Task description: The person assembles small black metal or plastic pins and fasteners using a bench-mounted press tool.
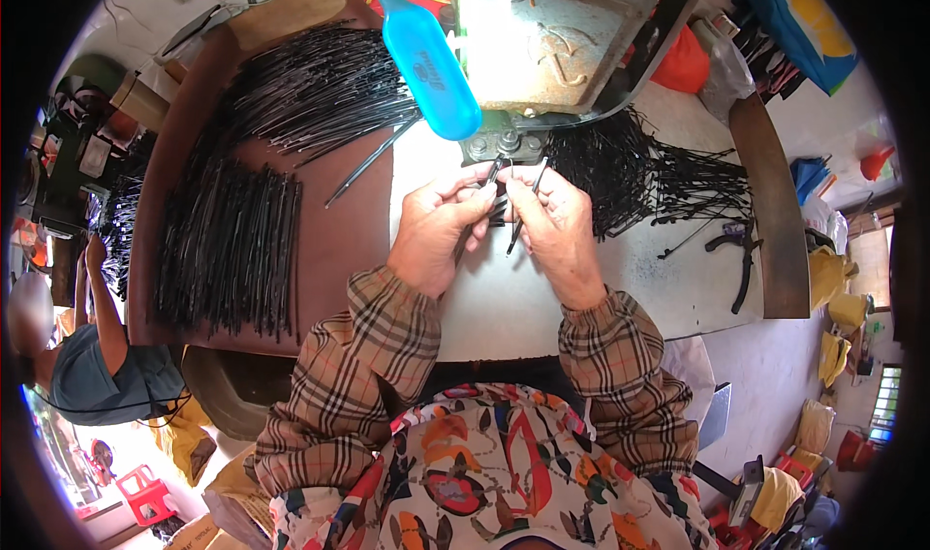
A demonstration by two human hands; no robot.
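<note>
My left hand (436, 228) is closed, thumb and fingers pinching a thin black rod (495, 172) that looks like an umbrella rib. Close beside it, my right hand (556, 238) is closed on another thin black rod (516, 234), which slants down between the two hands. Both hands are just in front of the metal base (506, 146) of a machine, with bolts on top. The fingers partly hide where the rods meet the base.
Black rods lie in a neat stack (228, 250) and a fanned heap (310, 85) at left. A tangled black bundle (620, 172) and black-handled pliers (741, 250) lie at right. A blue bottle-shaped thing (431, 61) hangs before the machine head (572, 46). A co-worker (92, 366) sits left.
</note>
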